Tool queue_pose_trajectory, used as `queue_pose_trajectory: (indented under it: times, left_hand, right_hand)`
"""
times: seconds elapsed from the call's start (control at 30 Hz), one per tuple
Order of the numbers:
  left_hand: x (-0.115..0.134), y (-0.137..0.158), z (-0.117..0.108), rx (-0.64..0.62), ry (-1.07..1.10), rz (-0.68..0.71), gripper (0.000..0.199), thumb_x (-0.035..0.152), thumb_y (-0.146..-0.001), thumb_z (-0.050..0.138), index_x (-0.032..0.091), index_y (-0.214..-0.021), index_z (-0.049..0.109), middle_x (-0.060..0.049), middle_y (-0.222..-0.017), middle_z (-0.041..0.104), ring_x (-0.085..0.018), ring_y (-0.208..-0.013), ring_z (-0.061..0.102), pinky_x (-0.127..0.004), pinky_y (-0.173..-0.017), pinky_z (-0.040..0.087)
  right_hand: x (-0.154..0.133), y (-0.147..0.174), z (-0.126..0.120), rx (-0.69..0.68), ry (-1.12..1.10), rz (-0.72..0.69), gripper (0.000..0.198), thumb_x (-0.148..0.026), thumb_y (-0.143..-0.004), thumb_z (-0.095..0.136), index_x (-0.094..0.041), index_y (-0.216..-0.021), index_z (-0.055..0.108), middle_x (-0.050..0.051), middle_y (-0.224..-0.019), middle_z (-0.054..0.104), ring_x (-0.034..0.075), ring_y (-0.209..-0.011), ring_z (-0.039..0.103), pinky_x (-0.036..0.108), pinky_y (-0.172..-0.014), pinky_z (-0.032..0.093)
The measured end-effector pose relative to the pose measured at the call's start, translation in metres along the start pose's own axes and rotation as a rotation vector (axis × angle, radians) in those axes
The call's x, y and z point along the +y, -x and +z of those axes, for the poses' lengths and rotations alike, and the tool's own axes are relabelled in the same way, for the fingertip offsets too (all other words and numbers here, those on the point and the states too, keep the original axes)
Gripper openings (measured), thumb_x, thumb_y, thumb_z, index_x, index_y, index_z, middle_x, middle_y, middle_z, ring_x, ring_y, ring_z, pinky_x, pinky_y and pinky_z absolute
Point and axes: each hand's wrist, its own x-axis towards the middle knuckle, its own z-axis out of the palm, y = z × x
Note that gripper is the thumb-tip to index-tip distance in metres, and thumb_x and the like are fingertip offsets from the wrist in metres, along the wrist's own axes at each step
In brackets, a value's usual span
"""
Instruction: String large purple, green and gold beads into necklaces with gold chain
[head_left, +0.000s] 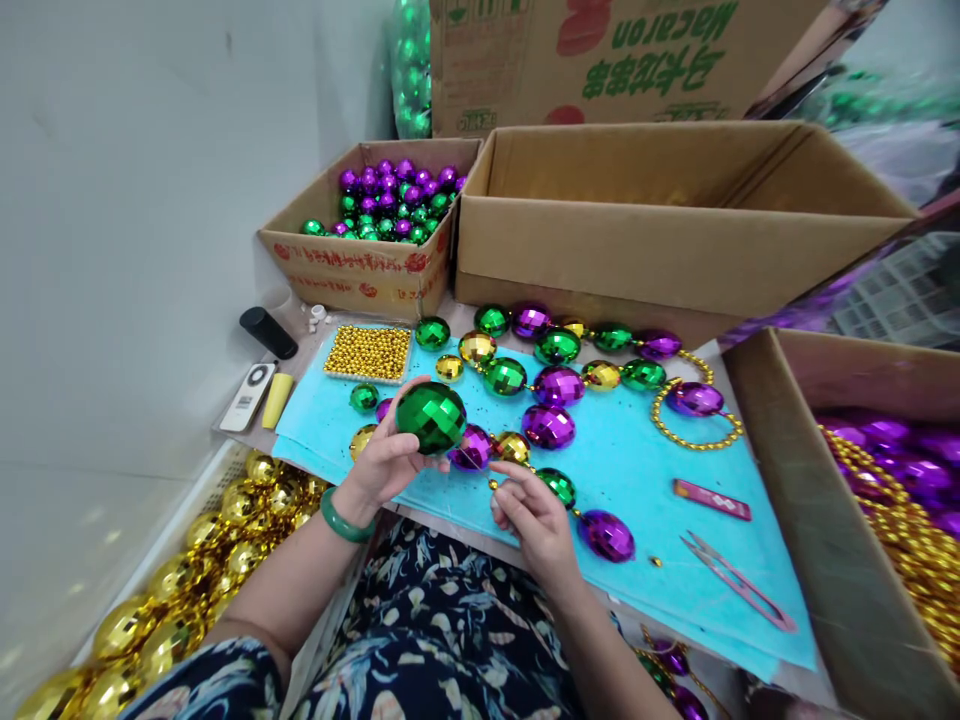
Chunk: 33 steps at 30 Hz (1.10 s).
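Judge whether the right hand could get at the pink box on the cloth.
Probably yes: the pink box lies uncovered, to the right of the right hand. A purple ball sits partly between, but the hand could likely pass over it.

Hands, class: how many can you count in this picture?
2: the left hand holds a large green bead; the right hand is lower, to its right. Others may be hidden.

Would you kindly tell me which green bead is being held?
The faceted green bead in the left hand; those on the blue cloth lie unheld.
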Motion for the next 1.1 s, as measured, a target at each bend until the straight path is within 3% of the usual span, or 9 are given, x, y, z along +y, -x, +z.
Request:
queue_pose_trajectory:
  times: [0.13, 0.27, 0.43, 0.57, 0.73, 1.1]
  left_hand:
    - [-0.002, -0.001, 0.000, 0.055, 0.040, 0.010, 0.076, 0.030, -0.068, 0.070, 0.028, -0.136, 0.037, -0.005, -0.101, 0.066, -0.026, -0.088, 0.066, -0.042, -0.077, 0.054]
    - [-0.004, -0.002, 0.001, 0.077, 0.032, 0.020, 0.075, 0.030, -0.067, 0.071, 0.028, -0.135, 0.038, -0.004, -0.100, 0.066, -0.024, -0.086, 0.066, -0.044, -0.080, 0.053]
    - [-0.003, 0.002, 0.003, 0.051, -0.038, 0.059, 0.081, 0.032, -0.065, 0.074, 0.030, -0.135, 0.036, -0.005, -0.106, 0.062, -0.024, -0.088, 0.066, -0.047, -0.083, 0.052]
    - [-0.005, 0.003, 0.002, 0.041, -0.174, 0.158, 0.083, 0.034, -0.060, 0.080, 0.032, -0.132, 0.038, -0.006, -0.113, 0.057, -0.027, -0.101, 0.060, -0.047, -0.089, 0.050]
    - [-0.006, 0.002, -0.002, 0.019, -0.356, 0.295, 0.081, 0.033, -0.060, 0.082, 0.030, -0.129, 0.040, -0.007, -0.124, 0.051, -0.027, -0.109, 0.056, -0.043, -0.094, 0.048]
    - [-0.009, 0.006, -0.005, -0.097, -0.269, 0.293, 0.082, 0.028, -0.059, 0.083, 0.030, -0.129, 0.042, -0.009, -0.135, 0.046, -0.029, -0.118, 0.052, -0.044, -0.097, 0.046]
  right_hand:
    - [-0.005, -0.001, 0.002, -0.042, 0.066, -0.027, 0.023, -0.036, -0.083, 0.059, -0.020, -0.098, 0.067, -0.002, -0.059, 0.054, 0.011, -0.051, 0.048, 0.024, -0.047, 0.036]
    - [-0.007, -0.004, 0.003, 0.065, 0.131, -0.045, 0.018, -0.038, -0.080, 0.063, -0.020, -0.081, 0.065, 0.000, -0.061, 0.055, 0.012, -0.052, 0.048, 0.024, -0.046, 0.038]
    - [-0.011, -0.009, 0.001, 0.132, 0.321, -0.261, 0.012, -0.031, -0.075, 0.068, -0.020, -0.071, 0.069, 0.008, -0.088, 0.063, 0.021, -0.085, 0.059, 0.031, -0.069, 0.047]
    - [-0.010, -0.011, -0.003, 0.079, 0.319, -0.250, 0.009, -0.027, -0.077, 0.066, -0.021, -0.071, 0.068, 0.005, -0.076, 0.063, 0.019, -0.075, 0.058, 0.030, -0.066, 0.046]
    - [0.000, -0.013, -0.008, 0.126, 0.272, -0.242, 0.005, -0.025, -0.077, 0.067, -0.022, -0.073, 0.070, 0.003, -0.072, 0.063, 0.017, -0.068, 0.055, 0.030, -0.063, 0.045]
    - [0.007, -0.015, -0.009, 0.094, 0.227, -0.220, 0.005, -0.025, -0.076, 0.068, -0.023, -0.074, 0.071, 0.003, -0.072, 0.062, 0.016, -0.067, 0.054, 0.029, -0.062, 0.044]
